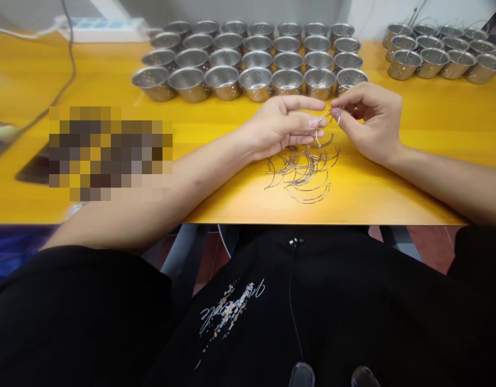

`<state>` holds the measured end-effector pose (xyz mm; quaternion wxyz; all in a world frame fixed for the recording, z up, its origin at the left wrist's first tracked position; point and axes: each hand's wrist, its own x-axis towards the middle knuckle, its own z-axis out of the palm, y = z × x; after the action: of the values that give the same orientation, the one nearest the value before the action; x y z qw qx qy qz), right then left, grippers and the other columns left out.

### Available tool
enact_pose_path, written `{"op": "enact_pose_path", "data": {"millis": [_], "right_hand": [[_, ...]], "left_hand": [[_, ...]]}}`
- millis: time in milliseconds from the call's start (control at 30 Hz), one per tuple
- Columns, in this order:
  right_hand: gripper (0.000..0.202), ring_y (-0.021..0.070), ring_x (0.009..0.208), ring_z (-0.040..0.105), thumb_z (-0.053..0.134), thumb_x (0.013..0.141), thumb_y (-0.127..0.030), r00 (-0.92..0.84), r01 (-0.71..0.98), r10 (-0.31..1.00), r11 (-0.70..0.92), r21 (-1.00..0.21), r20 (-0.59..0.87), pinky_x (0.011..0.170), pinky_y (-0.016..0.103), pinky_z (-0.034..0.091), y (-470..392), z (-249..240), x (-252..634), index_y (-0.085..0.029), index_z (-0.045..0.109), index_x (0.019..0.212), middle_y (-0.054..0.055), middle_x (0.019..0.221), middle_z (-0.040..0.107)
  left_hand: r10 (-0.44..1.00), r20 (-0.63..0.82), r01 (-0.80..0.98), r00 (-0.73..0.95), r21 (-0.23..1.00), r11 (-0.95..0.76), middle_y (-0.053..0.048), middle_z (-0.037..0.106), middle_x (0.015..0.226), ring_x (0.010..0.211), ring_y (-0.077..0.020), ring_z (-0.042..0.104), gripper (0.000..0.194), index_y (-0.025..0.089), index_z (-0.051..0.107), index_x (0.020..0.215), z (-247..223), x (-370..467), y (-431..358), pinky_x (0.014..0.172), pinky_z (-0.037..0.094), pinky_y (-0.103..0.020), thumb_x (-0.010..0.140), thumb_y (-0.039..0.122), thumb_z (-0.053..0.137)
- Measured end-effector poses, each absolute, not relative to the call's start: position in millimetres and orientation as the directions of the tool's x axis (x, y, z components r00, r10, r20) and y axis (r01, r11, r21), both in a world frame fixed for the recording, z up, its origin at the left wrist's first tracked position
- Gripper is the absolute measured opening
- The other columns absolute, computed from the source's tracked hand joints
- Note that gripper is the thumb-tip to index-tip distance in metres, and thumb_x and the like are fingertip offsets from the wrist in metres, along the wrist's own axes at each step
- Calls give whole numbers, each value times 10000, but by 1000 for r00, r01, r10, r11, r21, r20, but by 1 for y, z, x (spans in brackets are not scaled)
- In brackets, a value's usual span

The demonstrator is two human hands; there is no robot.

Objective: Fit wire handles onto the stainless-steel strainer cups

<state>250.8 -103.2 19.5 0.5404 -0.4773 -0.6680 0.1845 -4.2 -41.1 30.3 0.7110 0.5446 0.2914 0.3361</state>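
Note:
Curved wire handles (317,135) show at my left hand (280,124), pinched at the thumb and fingertips while the index finger stretches out straight. Close by on the right, my right hand (371,122) has its thumb and index finger closed on a thin wire handle (339,115). Fingers partly cover both grips, so I cannot tell how many wires each hand has. Beneath the hands, a loose pile of bent wire handles (308,167) lies on the yellow table (240,201). Just beyond them stand rows of perforated metal cups (256,88), open side up.
A smaller group of metal cups (405,67), some with raised wire handles, stands at the back right. At the back left lies a white power strip (106,31), with a dark cable (68,75) running down the table. A blurred-out patch (111,153) covers the left side.

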Motion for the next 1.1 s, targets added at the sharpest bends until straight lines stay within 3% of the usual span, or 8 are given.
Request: {"op": "enact_pose_path", "data": {"millis": [133,200,333,400,533,700,867,1100], "right_hand": [[167,328,971,789,1025,1118,-539,-8,459,722,617,-639,691,756,545,645,-103,17,251,-443,950,1004,63,1137,908],[176,313,958,771,1029,1121,-545,-12,455,703,637,-622,711,723,531,620,-104,17,251,-431,960,1005,70,1212,902],[297,332,1048,761,1017,1109,-701,-21,480,734,603,-637,679,795,538,675,-100,16,253,-428,941,1020,87,1309,891],[446,351,1092,761,978,1082,-857,-17,490,730,601,-631,683,822,545,687,-92,12,255,-418,912,1034,108,1302,879],[745,353,1035,743,767,1023,-1145,-1,458,657,671,-584,754,784,562,642,-68,-4,260,-408,860,1084,116,1204,841],[678,323,969,718,822,1002,-1113,3,405,668,680,-612,744,789,570,608,-57,-11,264,-442,881,1087,83,1162,861],[760,324,950,680,792,941,-1187,6,445,734,606,-659,679,808,574,583,-66,-2,261,-440,879,1047,83,1117,862],[775,221,670,569,912,896,-1154,-16,342,761,614,-712,649,629,493,498,-57,-9,263,-389,873,1016,37,901,816]], "left_hand": [[811,-35,-171,583,971,166,-46,977,1089,1141,-265,1016,354,196,908,1266,30,-3,-40,949,819,-261,1011,104,1136],[820,-46,-164,570,972,169,-42,971,1077,1150,-272,1017,366,196,901,1276,30,-3,-39,972,823,-273,1013,104,1139],[815,-51,-174,578,967,184,-50,973,1091,1145,-287,1018,421,192,890,1291,29,-3,-38,1013,838,-315,984,119,1168],[807,-34,-198,589,963,185,-43,969,1077,1101,-262,1017,369,185,890,1284,29,-3,-38,988,823,-289,1020,90,1129],[814,-17,-240,581,952,191,-43,966,1067,1071,-245,1011,333,179,892,1249,29,-2,-40,1024,797,-278,1028,83,1122],[820,19,-256,572,954,157,-31,957,1044,1102,-249,1009,275,181,893,1213,25,-1,-39,1055,789,-294,1037,68,1071],[819,47,-270,571,954,133,-34,965,1069,1084,-234,1003,211,188,894,1179,22,-2,-37,1006,784,-274,1072,93,1049],[798,74,-250,598,963,98,-44,947,1007,1010,-230,982,311,176,895,1154,20,-4,-35,906,783,-264,985,126,1151]]}}
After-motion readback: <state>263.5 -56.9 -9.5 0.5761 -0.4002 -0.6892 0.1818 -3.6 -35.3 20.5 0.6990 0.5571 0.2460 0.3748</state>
